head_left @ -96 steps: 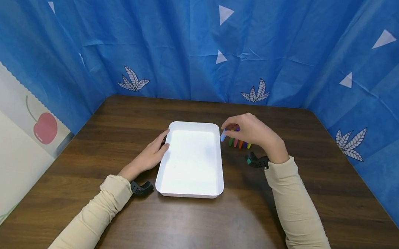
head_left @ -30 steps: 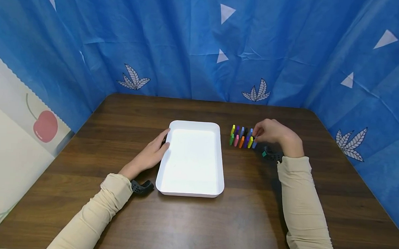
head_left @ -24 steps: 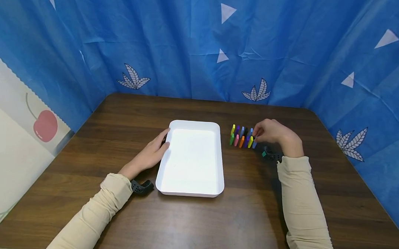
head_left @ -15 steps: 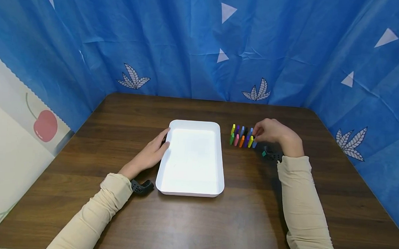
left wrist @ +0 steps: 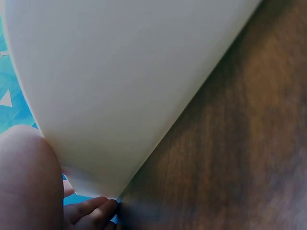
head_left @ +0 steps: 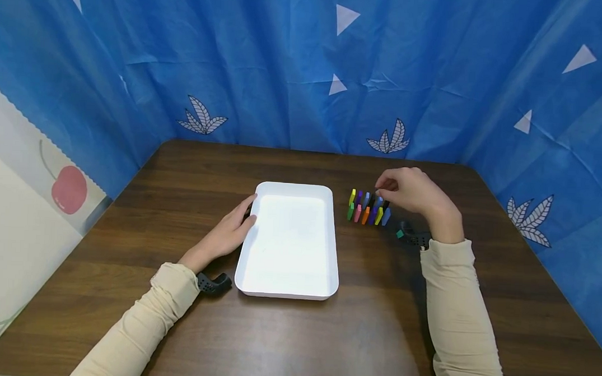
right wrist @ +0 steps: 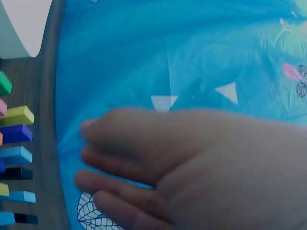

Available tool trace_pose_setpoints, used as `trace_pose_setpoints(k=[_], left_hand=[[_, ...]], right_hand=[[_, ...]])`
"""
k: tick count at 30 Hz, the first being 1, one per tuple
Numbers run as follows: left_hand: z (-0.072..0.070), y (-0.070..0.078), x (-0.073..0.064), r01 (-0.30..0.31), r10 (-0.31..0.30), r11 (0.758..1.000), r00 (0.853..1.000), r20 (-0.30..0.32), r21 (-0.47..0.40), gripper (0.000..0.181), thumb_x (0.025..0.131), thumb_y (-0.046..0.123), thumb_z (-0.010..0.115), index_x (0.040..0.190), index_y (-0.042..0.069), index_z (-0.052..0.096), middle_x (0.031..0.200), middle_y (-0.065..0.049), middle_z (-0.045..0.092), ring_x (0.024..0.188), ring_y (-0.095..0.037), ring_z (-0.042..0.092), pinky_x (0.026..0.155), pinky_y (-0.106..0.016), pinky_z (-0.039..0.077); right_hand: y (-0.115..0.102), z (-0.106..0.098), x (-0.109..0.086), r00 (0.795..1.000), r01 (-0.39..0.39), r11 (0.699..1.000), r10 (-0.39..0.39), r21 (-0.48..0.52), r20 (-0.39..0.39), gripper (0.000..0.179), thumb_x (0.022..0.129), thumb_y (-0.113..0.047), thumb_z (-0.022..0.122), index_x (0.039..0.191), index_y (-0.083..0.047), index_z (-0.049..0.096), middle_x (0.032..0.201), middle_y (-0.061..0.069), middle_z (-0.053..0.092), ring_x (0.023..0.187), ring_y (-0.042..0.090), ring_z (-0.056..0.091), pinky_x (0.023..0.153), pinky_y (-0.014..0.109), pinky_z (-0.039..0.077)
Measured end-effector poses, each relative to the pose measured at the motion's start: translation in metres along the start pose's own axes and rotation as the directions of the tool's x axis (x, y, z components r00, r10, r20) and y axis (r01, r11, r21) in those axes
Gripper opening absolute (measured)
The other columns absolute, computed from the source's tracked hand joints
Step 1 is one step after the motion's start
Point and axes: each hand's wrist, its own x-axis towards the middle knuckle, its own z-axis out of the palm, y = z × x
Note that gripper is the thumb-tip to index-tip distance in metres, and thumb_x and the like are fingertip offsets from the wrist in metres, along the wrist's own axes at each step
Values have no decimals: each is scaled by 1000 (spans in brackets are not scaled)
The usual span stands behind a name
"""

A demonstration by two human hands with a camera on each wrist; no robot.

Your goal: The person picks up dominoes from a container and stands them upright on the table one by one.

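Note:
In the head view my left hand (head_left: 220,238) rests against the left side of a white tray (head_left: 290,246), its fingers straight along the wall. The left wrist view shows the thumb (left wrist: 29,182) and fingertips at the tray wall (left wrist: 120,96). Right of the tray stand two rows of small coloured domino blocks, among them a green one (head_left: 350,212), an orange one (head_left: 365,215) and a blue one (head_left: 386,217) at the front row's right end. My right hand (head_left: 417,192) is just above the back row's right end. Nothing shows between its loosely extended fingers in the right wrist view (right wrist: 192,167).
A brown wooden table (head_left: 284,344) bears the tray and blocks. Behind it and at the right hangs a blue curtain (head_left: 266,68). A light cloth with a printed cherry (head_left: 69,189) is at the left.
First a light blue block was pinched beside the tray; later my right hand was at the front row's right end. Now it has lifted away, leaving a blue block standing there. The left hand stays put.

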Motion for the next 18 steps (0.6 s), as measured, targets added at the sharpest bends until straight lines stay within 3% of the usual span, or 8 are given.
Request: trace_pose_setpoints(k=[7,11,14,18], left_hand=[[-2,1,-10,-10,10,1000,1000,-14,3,62,113,36,32,167,16,9,172,-14,14,152,-36,32,119,-58,32],[-7,3,-16,-17,29,990,996,-83,143,64,113,40,30,167,14,9,172,-15,10,154,-39,27,119,-62,31],[-12,6,-20,-19,69,954,985,-156,300,65,112,41,32,167,11,12,172,-18,12,155,-41,23,121,-62,26],[-19,11,-24,-22,141,882,966,-219,470,65,111,39,36,164,5,21,170,-22,16,157,-41,19,126,-58,15]], right_hand=[[-13,9,-10,990,4,1000,-3,8,-142,26,101,-18,67,122,-3,70,113,16,75,102,31,71,92,54,57],[-10,17,-20,979,33,999,-40,-39,-200,34,102,-24,66,130,-3,67,124,18,72,110,35,68,97,56,54],[-4,25,-32,966,43,994,-65,-96,-250,41,101,-28,68,135,-4,64,136,19,65,123,38,62,103,59,49],[5,36,-52,952,33,987,-78,-157,-295,49,100,-31,69,141,-4,59,148,21,56,135,41,53,109,61,43]])
